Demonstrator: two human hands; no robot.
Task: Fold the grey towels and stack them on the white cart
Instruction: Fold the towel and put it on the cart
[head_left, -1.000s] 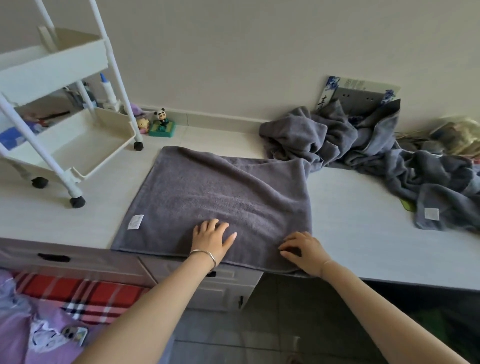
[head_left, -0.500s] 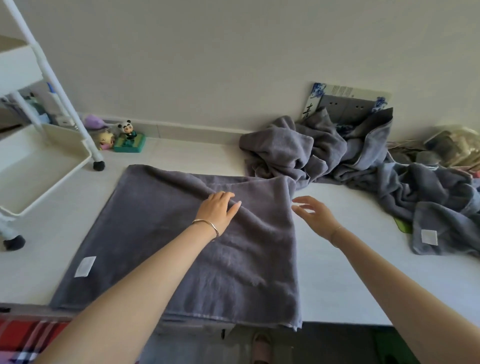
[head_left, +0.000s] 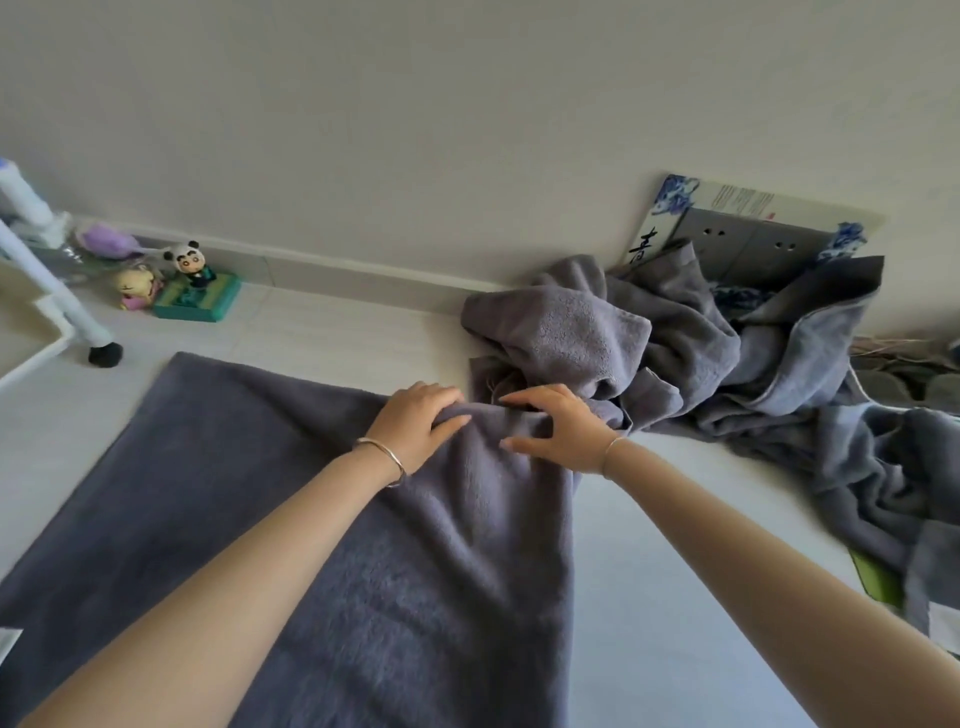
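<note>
We find one towel (head_left: 291, 525) spread flat on the counter (head_left: 670, 561), its near part running out of view at the bottom of the frame, its far right corner under both hands. The left hand (head_left: 415, 421) lies on the far edge with fingers together and curled over a raised ridge of cloth, thumb pressed into the fold, so we judge it to be gripping the towel. The right hand (head_left: 558, 428) sits just beside it on the same corner, fingers spread and arched, thumb extended toward us; whether it pinches the cloth or merely presses it we cannot tell. The pile (head_left: 691, 353) of unfolded towels lies touching or nearly touching that corner, against the wall. Only a leg and shelf edge of the cart (head_left: 62, 317) show at far left, and no folded towel is visible on it. We judge the step in hand to be taking the far edge for a fold, with the task at an early stage. To do it well, both hands should hold both layers at the corner, lift clear of the pile so no loose towel is dragged along, and carry the edge over squarely so the edges meet
</note>
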